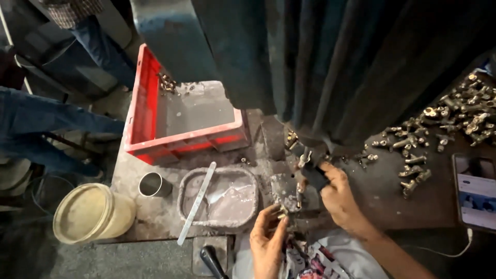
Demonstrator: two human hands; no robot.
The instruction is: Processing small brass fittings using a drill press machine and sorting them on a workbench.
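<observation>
Nearest the camera, the left hand [267, 238] was curled with thumb and fingertips pinched on a small brass fitting [282, 210], held just at the foot of the machine's work block [284, 190]. The right hand [338, 199] was wrapped shut around a dark handle [313, 174] beside the clamp, where another fitting [304, 156] seemed to sit, though the shadow made its seating hard to tell. To do this well, the piece would likely want to be set square and fully down before the handle was worked, with the left fingers drawn out of the clamp first; the parts were small and greasy-looking, so a firm pinch probably mattered. Left of the hands lay a shallow grey tray [184, 205] holding a milky liquid, with a flat metal strip [196, 202] resting across it, a steel cup [153, 185] beside that, and a cream-coloured bucket [92, 212] at the bench corner. Behind the tray stood a red crate [140, 111] with a few fittings in its far corner. To the right, a loose heap of fittings [449, 119] spread over the dark bench [382, 196], and a phone [475, 190] lay lit at the edge with a cable trailing from it. The bench was stained and gritty. Beyond it, the legs of other people in jeans [46, 116] stood on the dim workshop floor.
</observation>
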